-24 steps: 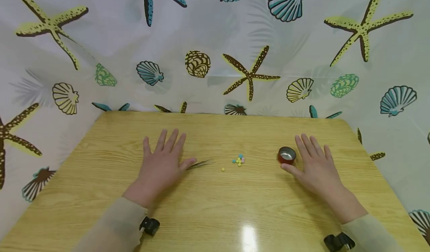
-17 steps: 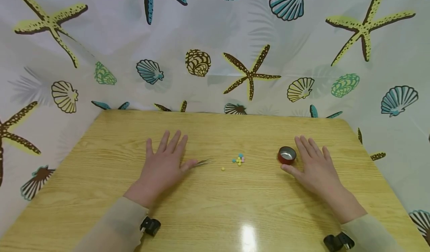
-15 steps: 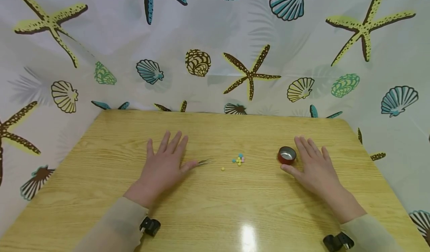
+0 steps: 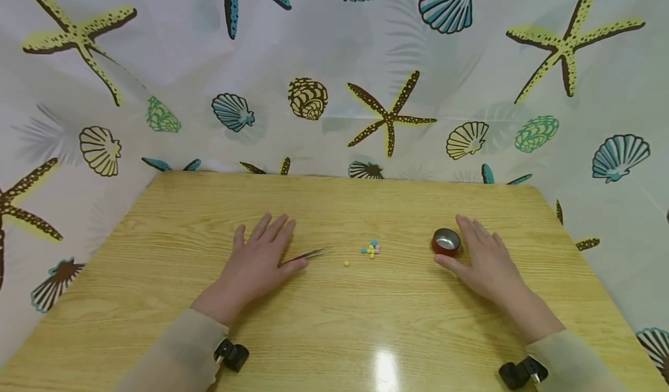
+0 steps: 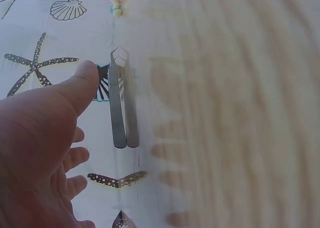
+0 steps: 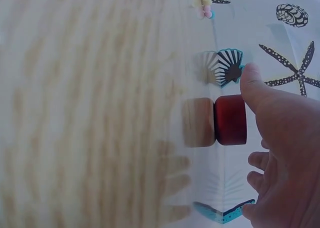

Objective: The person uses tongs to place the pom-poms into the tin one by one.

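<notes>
Fingers spread, my left hand (image 4: 255, 269) hovers beside slim metal tweezers (image 4: 308, 255) lying on the table. In the left wrist view the thumb is near the tweezers (image 5: 116, 108), with a gap between them. My right hand (image 4: 486, 264) is held by a small round red metal cup (image 4: 439, 249), its thumb and fingers stretched around the cup's near and right sides without gripping. The right wrist view shows the cup (image 6: 231, 120) standing upright. Between the hands lies a cluster of small yellow, blue and pink beads (image 4: 371, 250); a single yellow bead (image 4: 346, 263) sits apart.
The wooden table (image 4: 334, 322) reaches back to a white cloth (image 4: 334, 43) printed with starfish and shells, which also hangs along both sides. Black wrist cameras are strapped at the left sleeve (image 4: 172, 351) and right sleeve (image 4: 575, 363).
My left hand has drawn down and slightly right, leaving more of the tweezers visible. My right hand has lowered a little and shifted left toward the cup. Tweezers, beads and cup stay put.
</notes>
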Available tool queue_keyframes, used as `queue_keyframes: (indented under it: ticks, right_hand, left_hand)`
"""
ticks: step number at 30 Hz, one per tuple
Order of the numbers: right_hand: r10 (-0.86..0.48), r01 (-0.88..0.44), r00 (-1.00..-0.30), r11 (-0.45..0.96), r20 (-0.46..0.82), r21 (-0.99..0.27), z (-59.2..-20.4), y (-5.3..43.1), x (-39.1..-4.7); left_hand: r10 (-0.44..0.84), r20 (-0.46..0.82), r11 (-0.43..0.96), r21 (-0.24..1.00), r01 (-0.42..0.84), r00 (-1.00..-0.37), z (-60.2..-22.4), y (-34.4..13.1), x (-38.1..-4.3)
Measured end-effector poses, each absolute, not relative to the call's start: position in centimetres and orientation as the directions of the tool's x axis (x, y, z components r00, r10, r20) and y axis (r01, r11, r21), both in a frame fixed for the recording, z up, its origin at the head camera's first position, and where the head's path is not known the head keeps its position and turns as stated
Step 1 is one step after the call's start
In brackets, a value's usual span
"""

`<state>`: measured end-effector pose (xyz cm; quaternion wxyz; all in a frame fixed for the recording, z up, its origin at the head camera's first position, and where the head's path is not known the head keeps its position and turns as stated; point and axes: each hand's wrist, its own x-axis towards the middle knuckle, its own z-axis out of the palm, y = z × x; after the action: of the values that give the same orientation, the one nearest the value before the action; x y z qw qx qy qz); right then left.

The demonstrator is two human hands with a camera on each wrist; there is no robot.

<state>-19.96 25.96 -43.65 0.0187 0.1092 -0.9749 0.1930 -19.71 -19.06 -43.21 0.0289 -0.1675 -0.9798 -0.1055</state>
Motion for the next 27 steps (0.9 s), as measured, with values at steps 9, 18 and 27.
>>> queue_keyframes:
  ticks: [9,18,27]
  right_hand:
    - [-0.194,-0.198,-0.979,0.859,0.058,-0.472,-44.3,26.3,-20.4]
    - [-0.174,-0.164,-0.984,0.802,0.039,-0.574,-44.8,26.6,-20.8]
    - [-0.15,-0.092,-0.988,0.748,-0.032,-0.657,-44.9,26.5,-21.0]
  left_hand:
    - [0.356,0.136,0.912,0.166,0.376,-0.924,-43.5,-18.8,-19.7]
    - [0.367,0.121,0.905,0.184,0.384,-0.922,-43.8,-18.5,-19.9]
    - [0.38,0.12,0.894,0.205,0.398,-0.917,-43.8,-18.2,-19.9]
